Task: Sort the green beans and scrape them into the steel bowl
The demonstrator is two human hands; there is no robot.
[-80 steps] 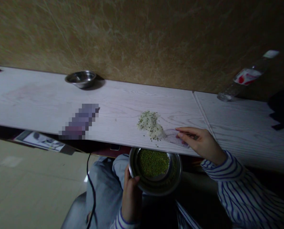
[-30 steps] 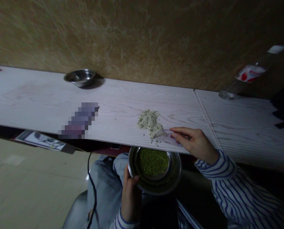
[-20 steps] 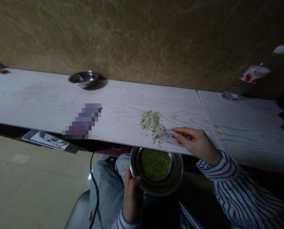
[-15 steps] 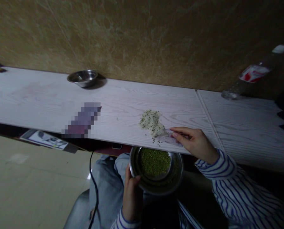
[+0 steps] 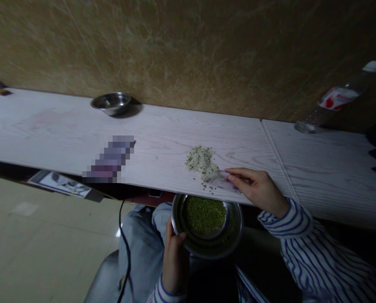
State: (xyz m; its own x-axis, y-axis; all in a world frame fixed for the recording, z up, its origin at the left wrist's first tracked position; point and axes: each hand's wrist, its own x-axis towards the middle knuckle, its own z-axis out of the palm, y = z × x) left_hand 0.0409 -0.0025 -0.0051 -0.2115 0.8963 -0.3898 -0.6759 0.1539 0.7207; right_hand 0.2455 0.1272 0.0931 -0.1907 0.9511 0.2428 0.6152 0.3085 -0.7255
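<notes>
My left hand (image 5: 175, 259) grips the left rim of a steel bowl (image 5: 235, 235), thumb over the edge. Green mung beans (image 5: 206, 214) cover much of its bottom. The bowl sits above my lap, just under the table's front edge. Between the thumb and fingers of my right hand (image 5: 259, 189) is a clear plastic protractor (image 5: 221, 179) with fine purple markings. Its curved edge lies against the near side of a pile of white rice mixed with green beans (image 5: 200, 160) on the table. A few loose beans (image 5: 207, 186) lie beside it, close to the front edge.
The white wood-grain table (image 5: 162, 134) runs along a marbled wall. A small steel bowl (image 5: 112, 103) stands at the back left, and a blurred-out flat item (image 5: 110, 160) lies nearer. A plastic bottle (image 5: 336, 99) stands at the right. A black cable (image 5: 126, 252) hangs below the table.
The view has shifted very slightly. Both hands, the bowl and the protractor stay almost where they were, and the pile looks the same.
</notes>
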